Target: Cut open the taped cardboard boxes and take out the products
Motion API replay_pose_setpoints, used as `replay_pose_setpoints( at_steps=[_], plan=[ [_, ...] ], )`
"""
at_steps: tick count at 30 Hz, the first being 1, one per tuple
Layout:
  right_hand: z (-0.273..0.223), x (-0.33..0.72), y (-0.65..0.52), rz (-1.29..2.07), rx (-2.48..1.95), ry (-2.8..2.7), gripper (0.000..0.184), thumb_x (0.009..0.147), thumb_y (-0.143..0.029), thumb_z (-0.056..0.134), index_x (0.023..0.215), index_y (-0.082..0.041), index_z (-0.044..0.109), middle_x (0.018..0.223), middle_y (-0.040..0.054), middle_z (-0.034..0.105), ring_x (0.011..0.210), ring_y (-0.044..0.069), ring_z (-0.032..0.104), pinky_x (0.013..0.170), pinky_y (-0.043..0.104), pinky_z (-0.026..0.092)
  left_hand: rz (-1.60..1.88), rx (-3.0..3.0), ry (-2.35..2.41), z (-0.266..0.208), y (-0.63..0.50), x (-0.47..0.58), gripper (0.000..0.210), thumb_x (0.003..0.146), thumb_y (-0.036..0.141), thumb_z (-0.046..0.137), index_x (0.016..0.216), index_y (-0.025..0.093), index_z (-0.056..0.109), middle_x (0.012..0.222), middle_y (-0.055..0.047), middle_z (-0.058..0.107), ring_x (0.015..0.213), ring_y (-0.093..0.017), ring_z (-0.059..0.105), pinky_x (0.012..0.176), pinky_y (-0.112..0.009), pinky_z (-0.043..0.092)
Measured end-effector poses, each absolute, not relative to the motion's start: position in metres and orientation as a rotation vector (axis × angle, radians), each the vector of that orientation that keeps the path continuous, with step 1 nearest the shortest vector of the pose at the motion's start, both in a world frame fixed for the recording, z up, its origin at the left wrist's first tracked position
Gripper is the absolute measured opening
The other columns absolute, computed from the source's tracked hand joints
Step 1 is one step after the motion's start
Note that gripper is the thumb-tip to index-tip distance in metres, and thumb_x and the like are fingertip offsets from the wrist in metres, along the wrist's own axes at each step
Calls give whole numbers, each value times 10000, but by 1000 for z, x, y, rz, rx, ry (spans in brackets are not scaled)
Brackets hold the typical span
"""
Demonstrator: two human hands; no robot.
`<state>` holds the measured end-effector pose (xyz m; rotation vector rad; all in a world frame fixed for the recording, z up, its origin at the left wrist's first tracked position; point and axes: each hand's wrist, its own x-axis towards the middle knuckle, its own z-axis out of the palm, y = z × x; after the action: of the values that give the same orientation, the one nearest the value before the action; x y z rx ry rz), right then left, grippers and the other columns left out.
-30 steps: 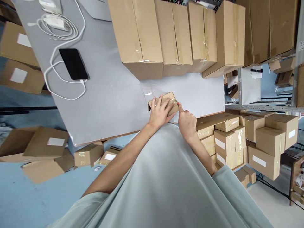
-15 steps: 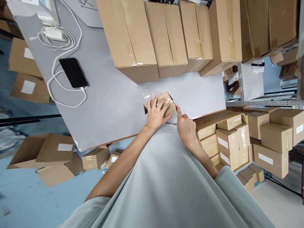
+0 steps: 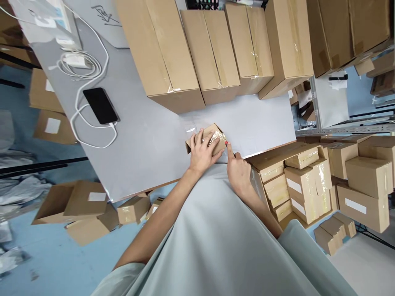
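A small cardboard box (image 3: 219,141) with shiny clear tape across it lies tilted near the front edge of the grey table (image 3: 148,152). My left hand (image 3: 201,155) rests on top of it, fingers spread, thumb along the near side. At the box's right end is my right hand (image 3: 238,169), its index finger stretched forward and the other fingers curled in. A small red tool (image 3: 226,143) shows just beyond that fingertip, against the box's edge. Most of this tool is hidden by the hand, so its exact kind is unclear.
Large taped cartons (image 3: 173,53) line the back of the table. To the left lie a black phone (image 3: 101,106) and a coiled white cable (image 3: 78,65). Stacked boxes (image 3: 300,185) stand at the right, and an open carton (image 3: 70,201) sits on the floor at left.
The view has shifted slightly, moving the surroundings in the picture. My right hand and the red tip sit a little further left and lower along the box's end. My left hand stays on the box.
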<state>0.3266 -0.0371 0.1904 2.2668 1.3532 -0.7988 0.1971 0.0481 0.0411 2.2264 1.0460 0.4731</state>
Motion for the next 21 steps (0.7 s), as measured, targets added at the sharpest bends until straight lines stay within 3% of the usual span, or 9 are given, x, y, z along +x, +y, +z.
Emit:
replay_pose_setpoints(
  at_steps=[7,15,21],
  plan=[
    [185,330,-35,-815,2287,1350,765,1172,-137,359,1865,-311,85,1294,162,768,1007,236,845,848,300,650,506,2218,1035,40,46,196,508,975,531,784,1430,306,774,1667,-135,642,1695,-494,370,1385,-725,146],
    [191,336,-18,-848,2276,1336,692,1136,-70,371,1810,-227,351,1240,199,804,1043,267,854,875,348,659,493,2251,1030,36,49,196,518,982,543,771,1435,294,770,1672,-151,634,1703,-493,357,1379,-741,148],
    [197,341,-59,-801,2284,1355,650,1135,-125,415,1777,-227,414,1160,178,843,950,261,852,810,320,648,482,2261,1006,37,49,194,523,986,538,776,1462,323,756,1685,-145,619,1707,-486,352,1381,-749,152]
  ],
)
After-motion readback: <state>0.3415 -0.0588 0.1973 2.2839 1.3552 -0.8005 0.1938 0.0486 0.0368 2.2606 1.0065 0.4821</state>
